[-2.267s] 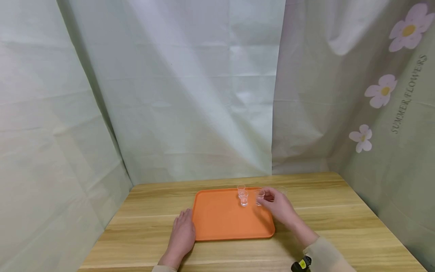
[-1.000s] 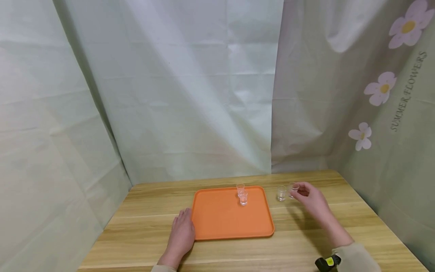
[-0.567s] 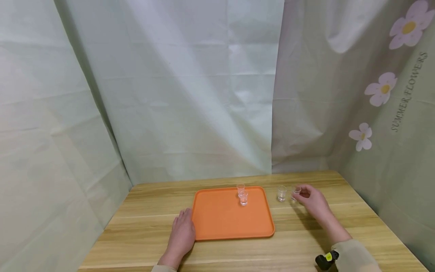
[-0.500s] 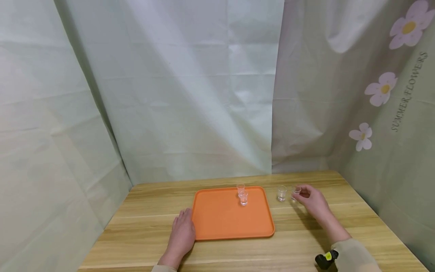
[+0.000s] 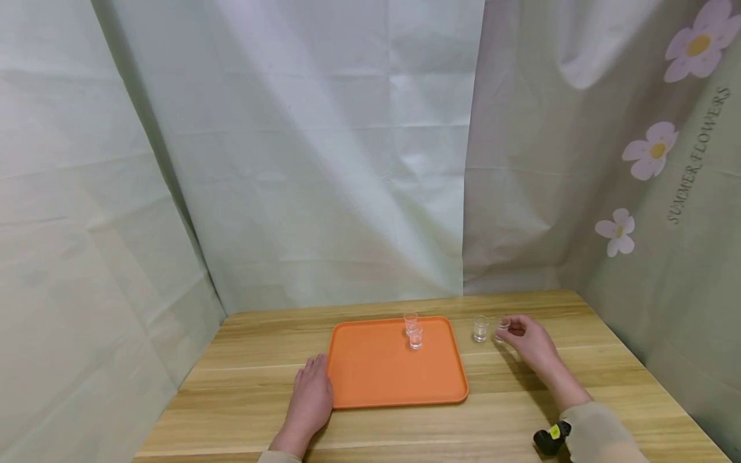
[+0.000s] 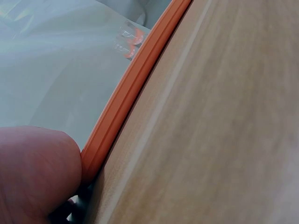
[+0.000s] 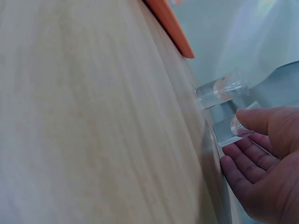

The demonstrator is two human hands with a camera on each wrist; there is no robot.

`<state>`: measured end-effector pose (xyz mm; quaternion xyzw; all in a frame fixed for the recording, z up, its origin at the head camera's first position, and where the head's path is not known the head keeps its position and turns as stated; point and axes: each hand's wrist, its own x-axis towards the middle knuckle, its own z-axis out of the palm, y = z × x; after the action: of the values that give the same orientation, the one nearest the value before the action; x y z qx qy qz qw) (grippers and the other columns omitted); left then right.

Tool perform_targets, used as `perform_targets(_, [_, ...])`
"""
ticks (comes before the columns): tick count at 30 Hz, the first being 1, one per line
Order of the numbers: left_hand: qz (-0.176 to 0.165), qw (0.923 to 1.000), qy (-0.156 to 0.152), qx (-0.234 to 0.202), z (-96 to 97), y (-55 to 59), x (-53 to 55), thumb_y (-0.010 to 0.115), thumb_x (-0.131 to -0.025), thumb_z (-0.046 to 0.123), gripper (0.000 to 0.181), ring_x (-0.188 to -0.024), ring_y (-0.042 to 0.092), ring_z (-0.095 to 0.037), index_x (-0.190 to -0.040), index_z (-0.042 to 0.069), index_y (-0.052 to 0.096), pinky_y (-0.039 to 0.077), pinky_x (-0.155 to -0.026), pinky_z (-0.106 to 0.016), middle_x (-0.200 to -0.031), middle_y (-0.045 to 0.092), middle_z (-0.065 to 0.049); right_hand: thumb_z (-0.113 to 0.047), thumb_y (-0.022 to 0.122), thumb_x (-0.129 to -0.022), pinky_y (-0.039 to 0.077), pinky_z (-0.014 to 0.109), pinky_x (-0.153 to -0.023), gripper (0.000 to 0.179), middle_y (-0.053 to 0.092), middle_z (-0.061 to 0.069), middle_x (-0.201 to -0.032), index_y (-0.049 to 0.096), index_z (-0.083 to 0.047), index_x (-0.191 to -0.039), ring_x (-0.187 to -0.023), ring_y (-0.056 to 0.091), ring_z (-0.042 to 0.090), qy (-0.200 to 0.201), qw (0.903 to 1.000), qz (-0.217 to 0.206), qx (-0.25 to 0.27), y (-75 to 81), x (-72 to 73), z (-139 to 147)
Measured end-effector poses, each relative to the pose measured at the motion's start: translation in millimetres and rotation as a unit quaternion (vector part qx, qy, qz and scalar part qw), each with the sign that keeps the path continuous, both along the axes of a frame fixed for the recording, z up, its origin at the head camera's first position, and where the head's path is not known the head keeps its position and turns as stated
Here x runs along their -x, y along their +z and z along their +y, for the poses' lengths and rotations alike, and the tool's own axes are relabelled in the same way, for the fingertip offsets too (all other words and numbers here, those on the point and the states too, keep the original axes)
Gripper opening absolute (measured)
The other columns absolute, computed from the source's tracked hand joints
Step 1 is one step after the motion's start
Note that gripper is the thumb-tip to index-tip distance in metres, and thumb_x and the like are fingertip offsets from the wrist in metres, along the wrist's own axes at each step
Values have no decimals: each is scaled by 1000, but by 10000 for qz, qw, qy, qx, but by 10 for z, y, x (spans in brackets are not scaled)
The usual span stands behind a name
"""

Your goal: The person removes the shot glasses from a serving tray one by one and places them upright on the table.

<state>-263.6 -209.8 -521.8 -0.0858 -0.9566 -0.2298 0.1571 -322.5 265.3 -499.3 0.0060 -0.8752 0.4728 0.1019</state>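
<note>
Nearest, at the right sleeve [image 5: 602, 432], is a small black device [image 5: 552, 438] with a yellow patch. The left hand [image 5: 311, 395] lies where it lay two seconds ago, fingers extended and grasping nothing, touching the left side of the orange tray [image 5: 388, 373], which has hardly shifted on the wooden tabletop [image 5: 243, 411]. The change is on the other side: the right hand [image 5: 534, 344], earlier over the tray with a glass, is now beyond its right edge. It pinches a small clear glass [image 7: 226, 130] between thumb and fingers; the glass is upright, its base seemingly down on the tabletop, just beside a standing glass [image 5: 480, 329] nearer the tray. Over the last half second this grip hardly changes, so the placing looks all but done, with only the letting go missing. Farther back on the tray stand two more glasses, a front one [image 5: 415, 338] and a rear one [image 5: 410, 319]; they overlap in the head view, so I cannot tell whether they touch. That makes two on the tray and two off it. Behind everything hangs a pale cloth [image 5: 347, 161].
</note>
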Motion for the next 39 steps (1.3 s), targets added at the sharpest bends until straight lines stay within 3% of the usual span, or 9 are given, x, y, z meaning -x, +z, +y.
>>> perform_targets(6, [-126,9999,18,2,6,18,-8,55,-107,-2,48,-149,44,-60,-151,-19,51,32,-123,-73,-154,54,-39,-19,76,-106,58,55,-101,43,70,28,-131,66,10,-137,-122,67,45,-7,9999,-103,6,-12,0,-21])
perform_targets(11, [-141,9999,21,18,5,27,-6,55,-107,-2,47,-149,44,-60,-151,-19,51,32,-123,-73,-154,54,-39,-20,76,-106,57,55,-102,44,70,28,-132,66,9,-137,-123,66,45,-11,9999,-114,-24,-18,6,-18])
perform_targets(15, [-22,10000,7,-38,-2,-4,8,54,-107,-1,47,-148,45,-60,-150,-19,51,32,-123,-74,-153,54,-39,-23,76,-107,56,56,-103,46,69,28,-133,64,9,-139,-124,66,45,-9,9999,-148,-51,-19,10,-17])
perform_targets(22, [399,9989,-95,-221,-37,-152,72,51,-107,0,44,-141,49,-63,-146,-20,54,33,-120,-75,-147,57,-42,-22,75,-108,57,58,-105,49,68,30,-136,62,10,-143,-127,65,47,75,9998,-168,-58,-24,8,-14])
perform_targets(32, [15,9999,-3,-129,-23,-59,21,53,-106,-1,47,-146,45,-61,-149,-20,52,32,-123,-74,-152,54,-41,-25,74,-109,49,64,-115,71,54,38,-154,43,15,-159,-141,55,54,242,9994,-250,89,-3,-41,3])
perform_targets(39, [-154,9999,23,-53,-13,-17,4,52,-109,-1,47,-150,43,-59,-152,-19,50,31,-125,-72,-155,53,-39,-28,71,-110,36,66,-125,77,40,38,-166,34,11,-165,-153,40,57,131,9999,63,55,129,-109,-47])
